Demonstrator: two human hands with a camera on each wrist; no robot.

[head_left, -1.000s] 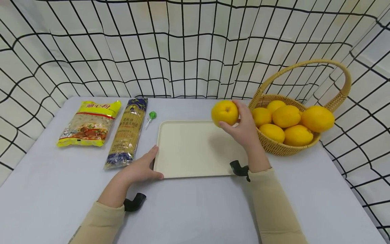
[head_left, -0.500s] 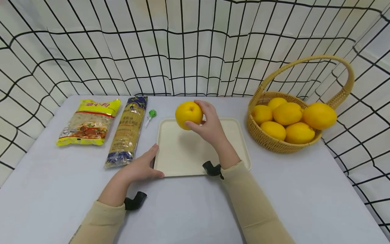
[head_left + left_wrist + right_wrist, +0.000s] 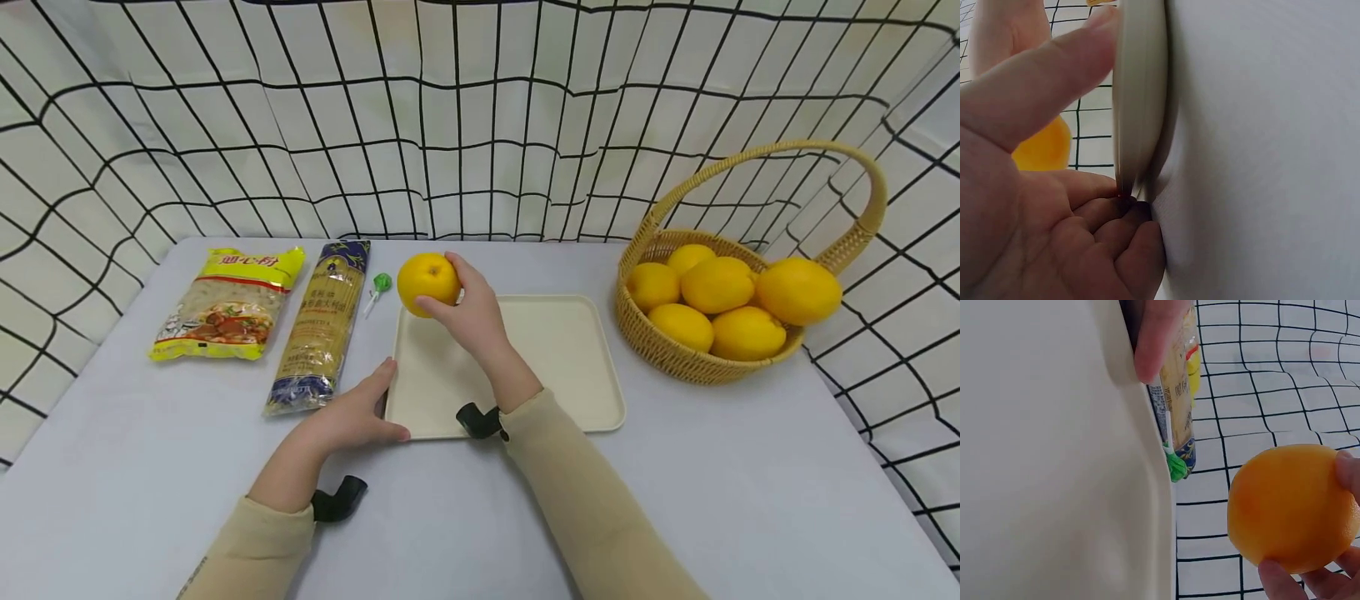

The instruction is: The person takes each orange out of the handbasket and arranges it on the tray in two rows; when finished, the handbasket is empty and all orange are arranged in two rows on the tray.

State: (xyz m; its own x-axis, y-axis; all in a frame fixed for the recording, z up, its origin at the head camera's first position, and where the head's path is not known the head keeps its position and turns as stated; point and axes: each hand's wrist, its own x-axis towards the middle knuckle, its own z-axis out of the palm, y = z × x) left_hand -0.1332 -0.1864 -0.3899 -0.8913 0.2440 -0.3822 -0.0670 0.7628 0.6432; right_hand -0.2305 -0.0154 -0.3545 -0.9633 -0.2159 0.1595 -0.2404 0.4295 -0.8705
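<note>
In the head view, my right hand (image 3: 477, 318) holds an orange (image 3: 424, 282) above the far left corner of a cream tray (image 3: 558, 367). The right wrist view shows fingertips around the orange (image 3: 1291, 506), raised clear of the tray rim (image 3: 1159, 506). My left hand (image 3: 352, 423) grips the tray's near left corner, its thumb at the front edge and its fingers at the left side. Seen from the left wrist, the thumb and the curled fingers (image 3: 1135, 244) touch the tray's edge (image 3: 1140, 94). Part of the tray is hidden behind the right forearm.
A wicker basket (image 3: 660, 354) of several yellow fruits, its handle upright, stands right of the tray. To the left lie a spaghetti pack (image 3: 318, 325), a yellow food bag (image 3: 228, 304) and a green lollipop (image 3: 382, 283). Black netting (image 3: 450, 150) encloses the white table.
My right hand has carried the orange leftwards from beside the basket, across the tray to its far left corner. The left hand has kept its place on the tray.
</note>
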